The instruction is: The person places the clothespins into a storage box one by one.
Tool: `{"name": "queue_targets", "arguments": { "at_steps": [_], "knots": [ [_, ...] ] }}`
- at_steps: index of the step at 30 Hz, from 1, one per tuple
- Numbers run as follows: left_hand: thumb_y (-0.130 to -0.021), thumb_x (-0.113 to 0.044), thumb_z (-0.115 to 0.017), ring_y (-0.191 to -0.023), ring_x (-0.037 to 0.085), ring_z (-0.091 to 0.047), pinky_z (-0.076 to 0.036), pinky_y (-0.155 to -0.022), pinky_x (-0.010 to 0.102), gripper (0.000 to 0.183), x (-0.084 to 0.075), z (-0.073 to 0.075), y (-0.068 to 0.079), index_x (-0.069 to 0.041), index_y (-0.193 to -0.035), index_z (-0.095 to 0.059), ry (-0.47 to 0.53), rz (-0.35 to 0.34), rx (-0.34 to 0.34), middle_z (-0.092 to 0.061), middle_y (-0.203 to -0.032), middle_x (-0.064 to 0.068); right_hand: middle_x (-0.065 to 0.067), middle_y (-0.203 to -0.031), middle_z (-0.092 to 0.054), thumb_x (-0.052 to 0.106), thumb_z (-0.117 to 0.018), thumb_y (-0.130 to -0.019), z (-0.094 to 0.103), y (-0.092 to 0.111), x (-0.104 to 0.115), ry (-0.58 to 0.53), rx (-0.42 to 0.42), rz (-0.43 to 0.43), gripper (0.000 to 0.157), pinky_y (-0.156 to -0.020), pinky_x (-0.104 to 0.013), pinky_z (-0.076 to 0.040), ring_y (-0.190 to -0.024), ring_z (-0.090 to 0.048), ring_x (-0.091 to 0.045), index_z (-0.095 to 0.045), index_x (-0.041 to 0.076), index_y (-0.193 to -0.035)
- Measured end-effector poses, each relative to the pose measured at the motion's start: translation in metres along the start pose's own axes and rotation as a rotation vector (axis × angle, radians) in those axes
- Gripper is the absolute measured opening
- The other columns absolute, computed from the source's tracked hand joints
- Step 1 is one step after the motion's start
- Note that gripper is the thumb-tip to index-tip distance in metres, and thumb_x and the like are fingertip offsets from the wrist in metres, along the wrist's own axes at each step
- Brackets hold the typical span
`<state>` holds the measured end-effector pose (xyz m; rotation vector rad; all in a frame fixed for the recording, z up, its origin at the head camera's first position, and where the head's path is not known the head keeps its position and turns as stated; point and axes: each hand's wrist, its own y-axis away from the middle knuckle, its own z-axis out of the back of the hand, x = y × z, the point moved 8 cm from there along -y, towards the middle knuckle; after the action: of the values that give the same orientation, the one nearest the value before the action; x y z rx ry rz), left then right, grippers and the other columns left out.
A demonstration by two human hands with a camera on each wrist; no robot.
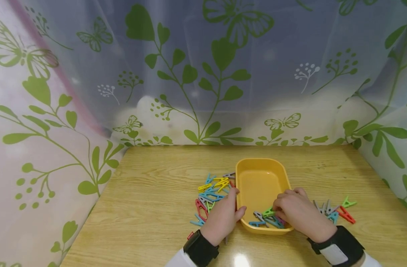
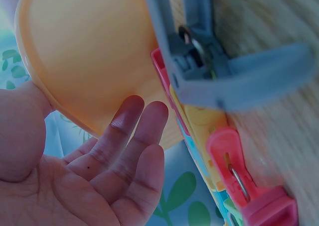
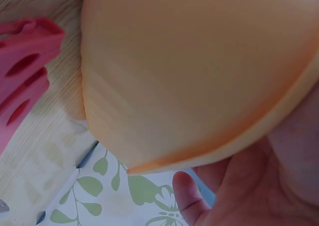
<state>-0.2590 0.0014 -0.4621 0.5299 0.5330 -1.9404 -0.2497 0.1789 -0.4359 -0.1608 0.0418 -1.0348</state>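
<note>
A yellow plastic tray point(image 1: 256, 193) stands on the table with several clothespins inside its near end, among them a green clothespin point(image 1: 268, 212) and a blue clothespin point(image 1: 257, 224). My left hand point(image 1: 223, 215) holds the tray's left wall, thumb over the rim and fingers point(image 2: 127, 114) against the outside. Over the right rim reaches my right hand point(image 1: 300, 213), its fingers bent down among the clothespins beside the green one. Its fingertips are hidden, so whether they pinch a clothespin cannot be told. The right wrist view shows mostly the tray's outer wall point(image 3: 189, 76).
Left of the tray lies a loose pile of coloured clothespins, with a yellow clothespin point(image 1: 204, 187) in it. A smaller group, including a red clothespin point(image 1: 346, 215), lies to the right. A leaf-patterned curtain point(image 1: 203, 92) borders the wooden table point(image 1: 150, 207) at the back and sides.
</note>
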Motion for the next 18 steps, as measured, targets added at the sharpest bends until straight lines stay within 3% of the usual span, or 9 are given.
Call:
{"name": "queue_targets", "arguments": {
  "at_steps": [10,18],
  "knots": [
    [-0.102,-0.028,-0.067,-0.051,0.004,-0.042,-0.031,-0.047,0.021,0.049,-0.002,0.001,-0.001,-0.006,-0.14,-0.046,-0.009,-0.01,-0.013,-0.045,-0.064,-0.007,0.017,-0.086,-0.07,0.023,-0.09,-0.078,0.014,0.005,-0.007,-0.082,-0.065,-0.047,0.017,-0.088,-0.053,-0.038,-0.085,-0.061,-0.014,-0.075,0.029,-0.085],
    [-0.102,-0.027,-0.067,-0.052,0.005,-0.043,-0.032,-0.048,0.021,0.048,-0.002,0.001,0.0,-0.006,-0.14,-0.046,-0.006,-0.01,-0.005,-0.045,-0.065,-0.006,0.004,-0.088,-0.072,0.018,-0.088,-0.08,0.043,0.012,-0.031,-0.04,-0.207,-0.071,0.017,-0.08,-0.052,-0.047,-0.084,-0.067,-0.023,-0.077,0.017,-0.092]
  ]
}}
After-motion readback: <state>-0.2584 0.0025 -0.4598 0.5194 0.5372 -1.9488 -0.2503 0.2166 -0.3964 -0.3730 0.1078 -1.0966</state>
